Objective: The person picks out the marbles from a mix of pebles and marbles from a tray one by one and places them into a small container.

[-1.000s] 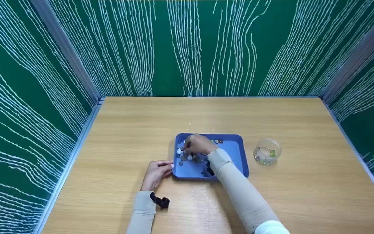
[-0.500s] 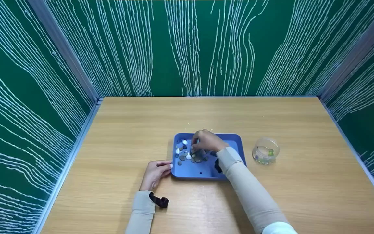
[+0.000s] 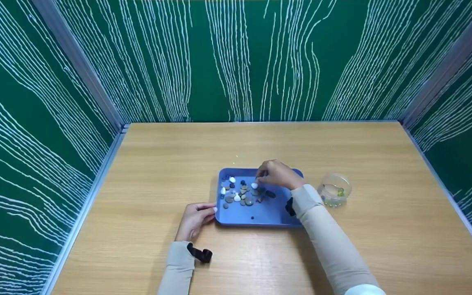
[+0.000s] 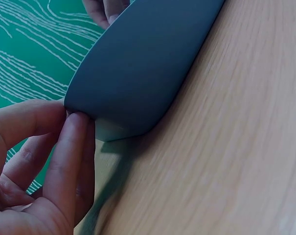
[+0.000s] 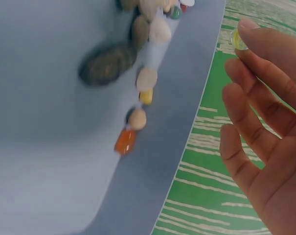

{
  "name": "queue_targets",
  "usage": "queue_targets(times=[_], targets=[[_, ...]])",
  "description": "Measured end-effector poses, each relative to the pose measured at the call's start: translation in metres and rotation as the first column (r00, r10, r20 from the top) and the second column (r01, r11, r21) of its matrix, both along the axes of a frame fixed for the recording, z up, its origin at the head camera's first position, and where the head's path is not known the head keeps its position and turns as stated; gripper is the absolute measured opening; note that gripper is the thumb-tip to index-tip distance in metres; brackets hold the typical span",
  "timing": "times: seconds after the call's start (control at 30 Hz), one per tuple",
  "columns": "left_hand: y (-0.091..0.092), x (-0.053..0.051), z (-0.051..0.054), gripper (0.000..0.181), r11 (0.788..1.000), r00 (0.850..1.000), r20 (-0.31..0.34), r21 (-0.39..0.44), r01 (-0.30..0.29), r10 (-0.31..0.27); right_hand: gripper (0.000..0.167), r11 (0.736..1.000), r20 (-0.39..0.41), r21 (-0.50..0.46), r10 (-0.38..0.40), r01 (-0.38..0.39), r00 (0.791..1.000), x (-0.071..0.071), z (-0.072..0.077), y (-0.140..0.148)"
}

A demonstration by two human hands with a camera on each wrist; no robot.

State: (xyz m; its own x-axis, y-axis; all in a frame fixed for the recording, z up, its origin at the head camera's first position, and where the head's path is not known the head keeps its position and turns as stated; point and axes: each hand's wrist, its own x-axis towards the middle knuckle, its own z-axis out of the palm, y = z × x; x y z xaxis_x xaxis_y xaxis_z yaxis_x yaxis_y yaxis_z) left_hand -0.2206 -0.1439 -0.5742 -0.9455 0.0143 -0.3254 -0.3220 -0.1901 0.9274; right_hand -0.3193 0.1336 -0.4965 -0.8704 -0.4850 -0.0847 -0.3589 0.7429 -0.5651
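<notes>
A shallow blue tray [image 3: 277, 213] holds several pebbles in grey, brown, white and black, mostly bunched at its left and middle. My left hand [image 3: 196, 219] pinches the tray's left edge between thumb and fingers; the left wrist view shows the tray's outer wall [image 4: 138, 68] by the fingertips. Over the tray's far side, my right hand [image 3: 280, 175] pinches a clear glass marble [image 5: 239, 40] with a yellow streak between thumb and index finger. Below it in the right wrist view lie an orange stone [image 5: 125, 142], a yellow piece [image 5: 146, 96] and a large dark pebble [image 5: 107, 64].
To the right of the tray stands a round clear plastic container [image 3: 334, 177] with several marbles [image 3: 340, 191] inside. Tiny pale bits [image 3: 236, 156] lie on the wooden table [image 3: 170, 159] beyond the tray. Green walls with white lines enclose the table's back and sides.
My right hand has moved rightward from the tray's left part to its far right side, uncovering the pebbles there. My left hand stays at the tray's edge.
</notes>
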Motion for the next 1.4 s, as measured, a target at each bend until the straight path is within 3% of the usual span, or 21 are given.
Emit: queue_targets(times=[0.3, 0.6, 0.97, 1.4], targets=[[0.000, 0.000, 0.002, 0.033, 1.000, 1.000, 0.014, -0.005, 0.000, 0.000, 0.019, 0.999, -0.030, -0.021, -0.050, 0.049, 0.998, 0.002, 0.004, 0.026], [-0.001, 0.002, 0.001, 0.032, 1.000, 1.000, -0.016, -0.020, 0.018, -0.019, 0.020, 0.992, 0.007, -0.028, -0.123, 0.123, 0.992, 0.004, 0.010, 0.058], [-0.001, 0.000, 0.001, 0.033, 0.999, 1.000, 0.010, -0.036, 0.024, -0.023, 0.017, 0.980, 0.025, 0.012, -0.198, 0.198, 0.980, 0.010, 0.013, 0.105], [-0.001, 0.001, 0.003, 0.033, 0.999, 1.000, 0.006, -0.044, 0.017, -0.017, 0.016, 0.975, 0.015, -0.032, -0.220, 0.220, 0.975, 0.023, 0.012, 0.155]])
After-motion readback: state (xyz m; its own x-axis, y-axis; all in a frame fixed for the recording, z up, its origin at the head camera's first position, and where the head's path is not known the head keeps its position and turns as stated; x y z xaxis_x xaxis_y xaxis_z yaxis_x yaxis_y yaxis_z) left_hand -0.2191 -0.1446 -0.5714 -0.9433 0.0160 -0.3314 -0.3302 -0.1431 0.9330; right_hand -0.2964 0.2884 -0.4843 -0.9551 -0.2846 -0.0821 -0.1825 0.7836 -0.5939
